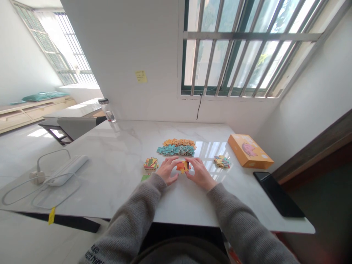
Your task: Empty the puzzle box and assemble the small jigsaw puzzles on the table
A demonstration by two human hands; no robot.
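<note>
Grey knit sleeves [129,220] reached out from us across the marble-top table [115,176], and our left hand [167,170] and right hand [200,173] met around a small cluster of orange jigsaw pieces [183,167]. Neither hand was released or clenched into a fist: both were curved and grasping, with the fingers pinching those pieces from either side, just above the tabletop.

Just beyond the cluster lay a heap of teal jigsaw pieces [176,150], with a heap of yellow-orange jigsaw pieces [179,143] touching its far side. To the cluster's left, just past our left hand, sat a small multicoloured puzzle stack [151,163], with a green piece [145,178] near it. To the cluster's right, just past our right hand, lay a loose multicoloured pile [221,161].

Farther right of the cluster were an orange cardboard box [249,151] and a flat black device [277,194]. Well left of it, a white power bank [66,170] lay with its cable, and a clear bottle [107,111] stood beyond that. A barred window [247,47] rose straight ahead.
</note>
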